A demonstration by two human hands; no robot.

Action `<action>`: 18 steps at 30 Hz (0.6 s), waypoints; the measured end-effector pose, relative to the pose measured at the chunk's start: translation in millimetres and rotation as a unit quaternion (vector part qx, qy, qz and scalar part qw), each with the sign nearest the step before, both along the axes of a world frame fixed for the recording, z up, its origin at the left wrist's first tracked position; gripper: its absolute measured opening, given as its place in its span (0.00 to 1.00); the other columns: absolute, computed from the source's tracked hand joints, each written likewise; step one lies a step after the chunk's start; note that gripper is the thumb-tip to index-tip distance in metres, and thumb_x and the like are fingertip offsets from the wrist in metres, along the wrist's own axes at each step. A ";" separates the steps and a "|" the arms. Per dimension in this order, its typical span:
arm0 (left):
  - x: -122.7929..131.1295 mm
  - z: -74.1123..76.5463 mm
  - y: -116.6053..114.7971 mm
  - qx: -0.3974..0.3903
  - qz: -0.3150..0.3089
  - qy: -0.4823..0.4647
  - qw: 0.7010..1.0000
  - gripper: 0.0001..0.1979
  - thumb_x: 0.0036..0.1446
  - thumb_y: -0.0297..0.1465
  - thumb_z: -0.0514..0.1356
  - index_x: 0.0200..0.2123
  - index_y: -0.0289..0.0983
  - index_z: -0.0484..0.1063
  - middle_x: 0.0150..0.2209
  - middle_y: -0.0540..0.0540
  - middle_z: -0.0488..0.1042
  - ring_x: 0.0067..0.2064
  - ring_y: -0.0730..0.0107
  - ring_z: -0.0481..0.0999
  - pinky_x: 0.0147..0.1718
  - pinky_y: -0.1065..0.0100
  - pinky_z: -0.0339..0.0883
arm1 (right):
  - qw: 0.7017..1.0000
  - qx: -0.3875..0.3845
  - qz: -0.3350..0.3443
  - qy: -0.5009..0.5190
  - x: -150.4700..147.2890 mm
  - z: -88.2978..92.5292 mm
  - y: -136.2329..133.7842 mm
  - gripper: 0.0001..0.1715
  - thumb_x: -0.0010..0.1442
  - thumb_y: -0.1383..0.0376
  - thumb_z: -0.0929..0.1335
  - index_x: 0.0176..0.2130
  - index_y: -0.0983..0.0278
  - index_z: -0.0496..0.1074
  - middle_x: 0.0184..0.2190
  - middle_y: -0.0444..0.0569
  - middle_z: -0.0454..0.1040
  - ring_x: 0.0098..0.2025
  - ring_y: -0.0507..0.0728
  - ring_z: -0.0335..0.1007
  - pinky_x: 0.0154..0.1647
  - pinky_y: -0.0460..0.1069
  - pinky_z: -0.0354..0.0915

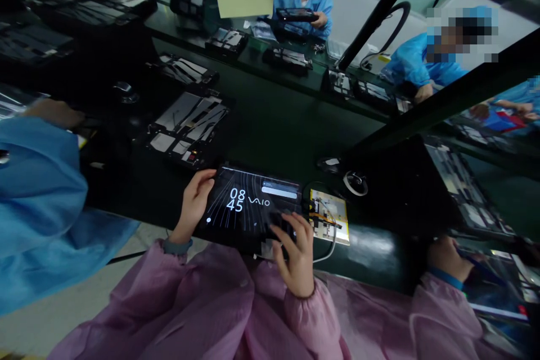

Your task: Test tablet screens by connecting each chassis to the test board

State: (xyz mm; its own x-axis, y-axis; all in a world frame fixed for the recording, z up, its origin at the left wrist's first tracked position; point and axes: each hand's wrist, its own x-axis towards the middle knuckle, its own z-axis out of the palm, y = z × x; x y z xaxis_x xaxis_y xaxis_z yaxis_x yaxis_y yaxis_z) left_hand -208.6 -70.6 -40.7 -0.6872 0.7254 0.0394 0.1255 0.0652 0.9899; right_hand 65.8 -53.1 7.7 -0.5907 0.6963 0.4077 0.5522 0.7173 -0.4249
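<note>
A black tablet (248, 202) lies in front of me with its screen lit, showing 08 45 and the word VAIO. My left hand (194, 202) grips its left edge, the thumb at the upper left corner. Over the lower right part of the screen is my right hand (296, 250), fingers spread and holding nothing; whether a fingertip touches the glass cannot be told. Just right of the tablet sits a yellow-edged board (329, 217) with exposed electronics and a cable, and a pale cable (333, 247) curves below it.
Beyond the tablet lies an opened device (188, 124) with strips inside. A tape roll (355, 183) sits at the right. A blue sleeve (37, 191) is close on the left, another person's hand (448, 259) on the right. A slanted dark post (375, 22) rises over the bench.
</note>
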 end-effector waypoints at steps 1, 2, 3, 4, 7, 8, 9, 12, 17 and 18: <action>0.2 0.3 0.1 0.000 0.001 0.000 1.000 0.14 0.55 0.39 0.59 0.42 0.38 0.73 0.44 0.45 0.76 0.48 0.59 0.74 0.51 0.59 0.65 | 0.999 -0.002 0.024 -0.022 -0.2 -2.5 -3.5 0.16 0.62 0.65 0.64 0.50 0.58 0.73 0.58 0.52 0.63 0.62 0.66 0.53 0.58 0.66 0.59; 0.4 0.8 0.1 -0.001 0.002 0.001 1.000 0.14 0.55 0.39 0.58 0.42 0.38 0.73 0.44 0.45 0.76 0.48 0.59 0.74 0.51 0.59 0.65 | 0.998 -0.002 0.038 -0.043 -2.2 -4.7 -4.8 0.17 0.62 0.64 0.65 0.50 0.57 0.73 0.59 0.52 0.62 0.63 0.67 0.52 0.58 0.66 0.58; 0.7 1.4 0.0 -0.003 0.002 0.002 1.000 0.14 0.55 0.39 0.58 0.42 0.38 0.73 0.44 0.45 0.76 0.48 0.59 0.74 0.51 0.59 0.65 | 0.997 0.000 0.038 -0.060 -5.8 -6.2 -3.7 0.18 0.62 0.63 0.65 0.51 0.57 0.72 0.60 0.52 0.62 0.64 0.68 0.51 0.58 0.67 0.57; 1.0 2.1 -0.2 -0.005 0.001 0.003 1.000 0.14 0.55 0.38 0.58 0.42 0.38 0.73 0.44 0.45 0.76 0.48 0.59 0.73 0.52 0.59 0.65 | 0.997 0.005 0.025 -0.070 -10.4 -6.8 -0.4 0.19 0.62 0.61 0.66 0.53 0.57 0.71 0.61 0.53 0.61 0.64 0.69 0.50 0.58 0.68 0.57; 1.6 3.8 -0.5 -0.007 0.000 0.006 1.000 0.14 0.56 0.38 0.58 0.42 0.38 0.72 0.44 0.45 0.75 0.48 0.59 0.73 0.52 0.59 0.64 | 0.998 0.019 -0.038 -0.054 -24.2 -2.7 16.4 0.23 0.63 0.61 0.65 0.58 0.59 0.67 0.61 0.56 0.60 0.64 0.69 0.49 0.59 0.68 0.56; 1.6 4.0 -0.4 -0.007 0.000 0.007 1.000 0.14 0.55 0.38 0.57 0.42 0.38 0.72 0.44 0.45 0.75 0.48 0.59 0.73 0.52 0.59 0.64 | 0.998 0.022 -0.047 -0.041 -26.8 -0.1 21.5 0.23 0.63 0.62 0.65 0.58 0.59 0.67 0.61 0.56 0.60 0.64 0.68 0.49 0.60 0.67 0.56; 1.4 4.0 -0.3 -0.007 0.000 0.007 1.000 0.14 0.55 0.38 0.58 0.42 0.38 0.72 0.44 0.45 0.75 0.48 0.59 0.73 0.52 0.59 0.64 | 0.998 0.022 -0.048 -0.026 -27.8 2.3 25.2 0.23 0.63 0.63 0.65 0.57 0.60 0.67 0.60 0.56 0.61 0.64 0.67 0.50 0.60 0.66 0.57; 0.5 2.9 0.2 -0.009 0.001 0.006 1.000 0.14 0.55 0.39 0.57 0.41 0.38 0.72 0.44 0.44 0.75 0.48 0.59 0.74 0.51 0.59 0.65 | 1.000 0.009 -0.028 -0.001 -20.7 4.4 24.3 0.21 0.63 0.66 0.64 0.56 0.59 0.68 0.57 0.54 0.64 0.63 0.65 0.53 0.59 0.65 0.59; 0.5 3.0 0.4 -0.013 0.001 0.006 1.000 0.14 0.55 0.40 0.57 0.41 0.38 0.72 0.44 0.44 0.75 0.48 0.58 0.74 0.50 0.59 0.65 | 0.999 -0.027 -0.020 0.001 4.5 -6.8 -3.9 0.19 0.62 0.68 0.64 0.53 0.60 0.70 0.56 0.54 0.65 0.62 0.64 0.55 0.57 0.64 0.62; 0.7 3.4 0.3 -0.013 0.000 0.008 1.000 0.14 0.55 0.40 0.57 0.41 0.38 0.72 0.44 0.44 0.75 0.48 0.58 0.74 0.50 0.59 0.66 | 0.999 -0.032 -0.017 -0.003 7.0 -8.0 -9.6 0.19 0.62 0.68 0.64 0.52 0.60 0.71 0.56 0.54 0.65 0.62 0.65 0.55 0.57 0.64 0.62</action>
State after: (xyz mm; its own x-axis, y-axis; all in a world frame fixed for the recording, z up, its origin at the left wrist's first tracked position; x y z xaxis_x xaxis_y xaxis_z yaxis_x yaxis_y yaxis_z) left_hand -207.9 -70.3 -37.3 -0.6869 0.7260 0.0320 0.1418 0.0907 0.9857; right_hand 72.8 -62.8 -0.3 -0.5685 0.7401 0.3591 0.5781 0.6700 -0.4656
